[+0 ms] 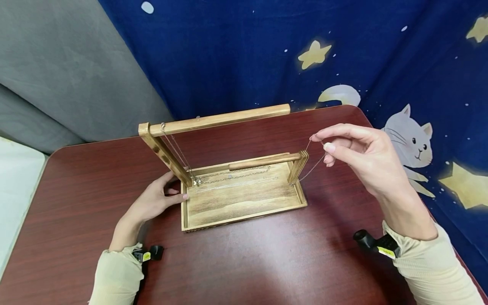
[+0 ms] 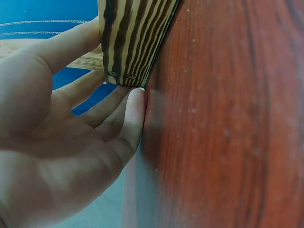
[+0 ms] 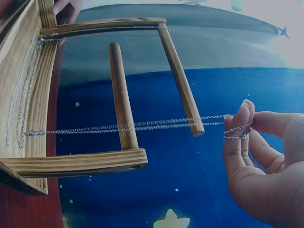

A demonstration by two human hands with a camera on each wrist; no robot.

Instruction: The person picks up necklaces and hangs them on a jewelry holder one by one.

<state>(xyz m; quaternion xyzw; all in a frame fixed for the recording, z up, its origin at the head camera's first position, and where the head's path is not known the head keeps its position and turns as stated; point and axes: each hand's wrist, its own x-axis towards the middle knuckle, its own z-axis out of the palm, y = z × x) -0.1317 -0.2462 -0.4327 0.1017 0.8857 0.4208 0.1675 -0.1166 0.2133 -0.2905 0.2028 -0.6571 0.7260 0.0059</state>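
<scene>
A wooden jewelry stand has a tray base, a tall post at the left with a long upper bar, and a shorter post at the right with a lower bar. My left hand holds the tray's left end, its thumb on the rim. Beyond the right post, my right hand pinches a thin silver chain necklace between thumb and fingers. The chain runs from my fingertips to the tray, ending at a small metal piece. Another necklace hangs from the upper bar, its lower end by the left post's foot.
More chains lie lengthwise in the tray. The stand is on a dark red table. Behind the table hang a blue curtain with stars and a cat, and a grey curtain. Each wrist carries a black camera.
</scene>
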